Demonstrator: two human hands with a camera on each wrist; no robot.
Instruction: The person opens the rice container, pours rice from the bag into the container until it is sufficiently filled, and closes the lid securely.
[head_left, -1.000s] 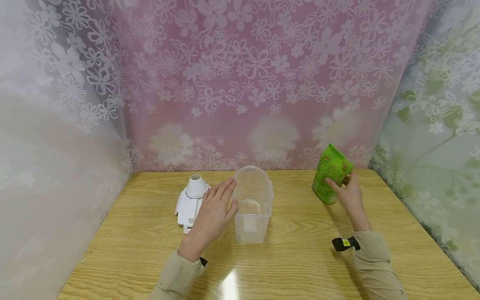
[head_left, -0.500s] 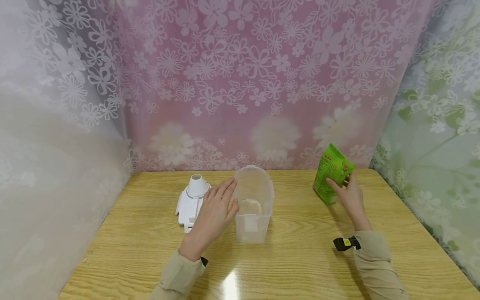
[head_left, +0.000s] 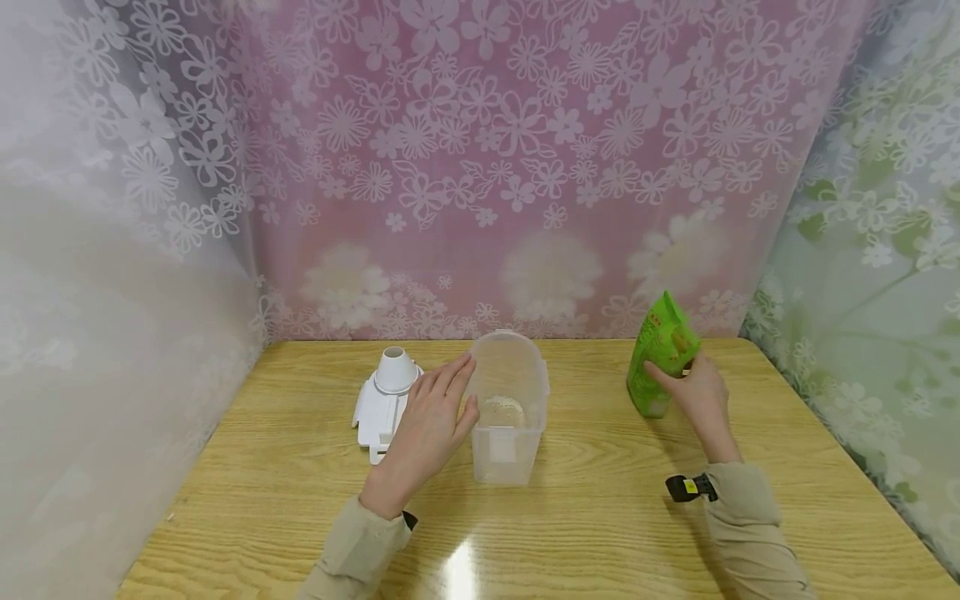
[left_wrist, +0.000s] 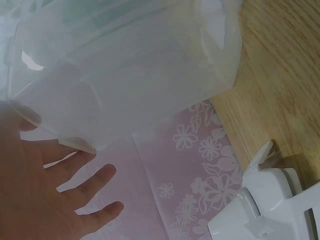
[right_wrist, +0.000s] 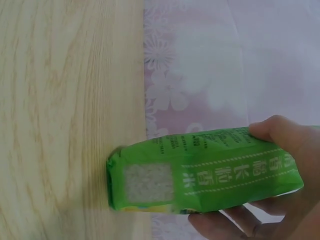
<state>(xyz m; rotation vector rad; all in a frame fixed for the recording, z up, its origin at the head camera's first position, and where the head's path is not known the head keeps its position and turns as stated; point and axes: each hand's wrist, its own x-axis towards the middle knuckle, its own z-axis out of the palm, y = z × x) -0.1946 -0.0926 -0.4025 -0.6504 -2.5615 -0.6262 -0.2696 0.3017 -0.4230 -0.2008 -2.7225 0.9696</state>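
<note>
A: Head view: what does it turn on?

B: At a wooden table, a person's right hand grasps a green bag, thumb on the near face, the other fingers largely hidden. The bag is at ten to eleven o'clock from the palm, its long axis near upright, its top just past twelve. Whether its base touches the wood, I cannot tell.

A: And the clear tub?

B: Nine o'clock from the right hand, well apart, mouth up, pale grains at the bottom. The left hand is nearer, its fingers straight against the nine-o'clock wall, grasping nothing. A white plastic piece lies at ten o'clock from that hand.

A: Left wrist view?

B: Fingers at eight o'clock, spread and released, by the tub's rim. The tub's long axis runs from nine to just short of three.

A: Right wrist view?

B: The bag stretches from nine to three, its base and clear window toward nine. Thumb above, fingers curled beneath: a firm grasp, by the look of it.

A: What differs from half a second earlier?

B: The bag is turned slightly, its base a touch closer to six o'clock. Tub and left hand hold their places.
</note>
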